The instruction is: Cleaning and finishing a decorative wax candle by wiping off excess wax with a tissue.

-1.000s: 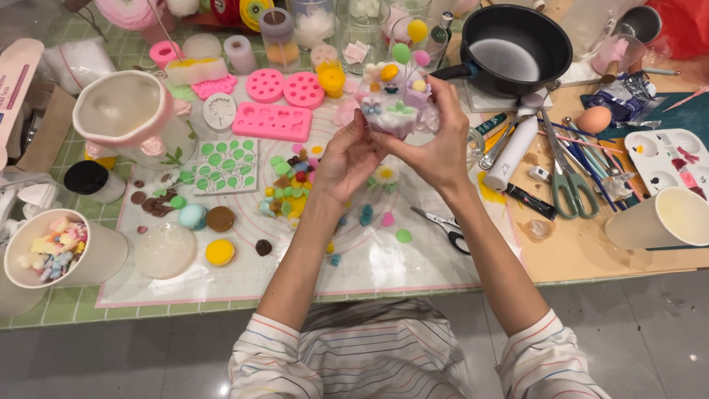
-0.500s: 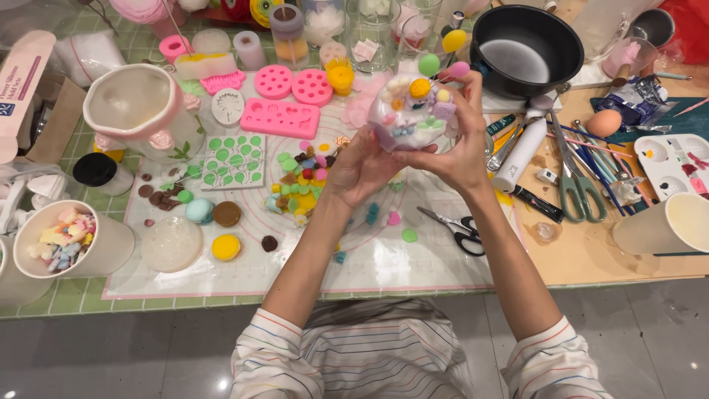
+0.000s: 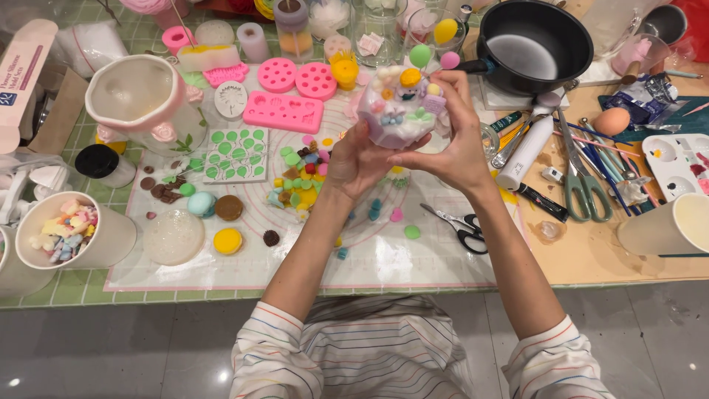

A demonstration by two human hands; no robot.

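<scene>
Two hands carry one piece: a small rounded lilac-and-white wax cake (image 3: 402,111) topped with tiny coloured moulded shapes and two ball-headed picks, one green and one pink. Head view is the only view.

Change against the two earlier frames: the cake sits somewhat lower and nearer the middle of the frame, and its decorated top now tilts more squarely towards the camera. The hands have stayed closed on it throughout; nothing has been added or dropped that I can make out.

Left hand (image 3: 356,159): cupped beneath and behind the cake, palm up, fingers wrapped round its lower side. Grip is closed on the cake.

Right hand (image 3: 450,129): arched over the right flank, thumb low, fingertips (image 3: 436,80) curled onto the upper rim near the picks. Grip is pressed against the cake, not spread.

Position: the cake is held clear above the white silicone work mat (image 3: 413,262), touching nothing but the hands. Judgement: this reads as turning and inspection of the decorations, not placing.

Surroundings on the desk (image 3: 605,251): a scatter of small coloured wax pieces (image 3: 303,174) lies just below the left hand; small black-handled scissors (image 3: 456,225) rest on the mat under the right forearm; a pink silicone mould tray (image 3: 283,112) lies to the left of the cake; a black saucepan (image 3: 533,46) stands beyond the right hand, well apart.
</scene>
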